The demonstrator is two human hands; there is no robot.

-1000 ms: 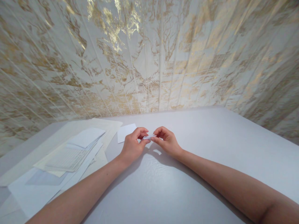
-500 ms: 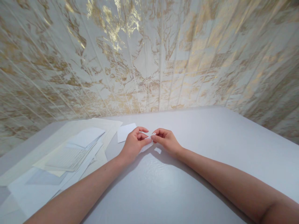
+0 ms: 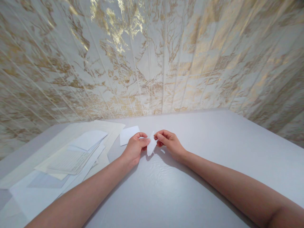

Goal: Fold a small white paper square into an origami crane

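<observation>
A small folded piece of white paper (image 3: pixel 151 147) is held upright just above the table, its pointed end tilted up. My left hand (image 3: pixel 136 147) pinches its left side between thumb and fingers. At its right edge, my right hand (image 3: pixel 169 142) has its fingers curled and its fingertips against the paper. Part of the fold is hidden behind the fingers. Behind my left hand, a flat white sheet (image 3: pixel 127 134) lies on the table.
The pale table (image 3: pixel 213 136) meets a wall with a gold and white pattern (image 3: pixel 152 63) at the back. On the left lies a pile of loose papers, with a printed sheet (image 3: pixel 68 161), a white folded sheet (image 3: pixel 89 139) and a bluish sheet (image 3: pixel 47 180).
The folded paper has turned between my hands, so more of its white face shows, pointing down. My left fingers have shifted their hold; my right fingertips have moved slightly.
</observation>
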